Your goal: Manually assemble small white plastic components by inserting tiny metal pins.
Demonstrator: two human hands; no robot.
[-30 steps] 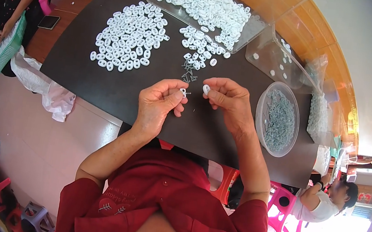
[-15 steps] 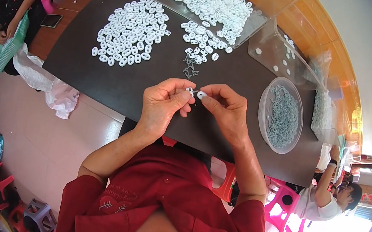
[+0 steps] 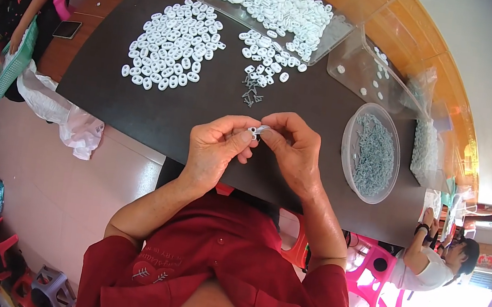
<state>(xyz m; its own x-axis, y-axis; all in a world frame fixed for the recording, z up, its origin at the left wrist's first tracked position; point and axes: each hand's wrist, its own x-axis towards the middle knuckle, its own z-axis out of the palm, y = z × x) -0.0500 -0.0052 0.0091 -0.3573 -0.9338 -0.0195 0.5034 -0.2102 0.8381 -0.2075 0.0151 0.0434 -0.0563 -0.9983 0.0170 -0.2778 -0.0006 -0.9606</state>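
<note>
Parts (image 3: 254, 132) sit pinched in our left grip (image 3: 212, 149) and our right grip (image 3: 297, 155); skewed pressure could flick one toward the screws (image 3: 251, 97) at twelve o'clock.

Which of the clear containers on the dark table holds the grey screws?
The round tub, right of the right hand: it alone shows grey screws; the large angular tray at the back contains white pieces.

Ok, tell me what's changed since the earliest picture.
The left hand moved right, the right hand slightly left, both nearer the body, bringing their white pieces together. The screw jutting from the left piece is now hidden. Neither hand let go. The loose pile and round tub stayed put.
</note>
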